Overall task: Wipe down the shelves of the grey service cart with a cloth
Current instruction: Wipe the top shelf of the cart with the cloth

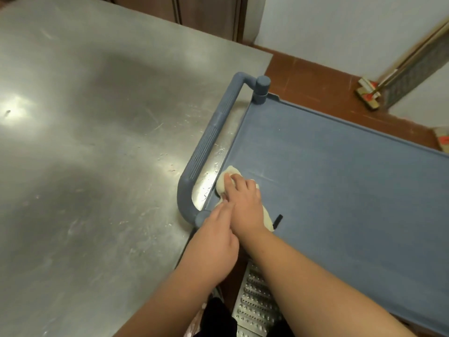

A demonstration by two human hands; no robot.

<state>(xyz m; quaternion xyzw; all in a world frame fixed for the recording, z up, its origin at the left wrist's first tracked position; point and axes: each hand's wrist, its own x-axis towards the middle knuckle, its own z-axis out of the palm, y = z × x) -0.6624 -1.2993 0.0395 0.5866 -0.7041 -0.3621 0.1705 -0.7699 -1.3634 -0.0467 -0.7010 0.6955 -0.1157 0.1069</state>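
Contact between cloth and shelf is confined to one corner: the crumpled cream wiping cloth (pixel 229 184) lies on the flat blue-grey plastic top shelf (pixel 340 178) of the service cart, at the end nearest the ribbed blue-grey tubular push handle (pixel 209 147). The right hand (pixel 245 203) rests on top of the cloth, fingers slightly spread and bent down over it, pressing it to the shelf surface. The left hand (pixel 216 229) sits just beside the right at the near corner post of the handle, fingers straight and held together, tips touching the cloth's edge; whether anything is held under it cannot be told. The cart stands hard against the brushed stainless-steel worktop (pixel 97 142), where small water droplets show between handle and shelf rim. A short black strap-like piece (pixel 278 220) lies on the shelf beside the cloth's trailing end. Likely faults from here: the loose trailing end may bunch and leave most of the long shelf unwiped if the stroke stays short; a push toward the handle may sweep dirt into the raised rim instead of off it; the cloth may drag the black piece along; heavy pressure at this end may roll the cart.
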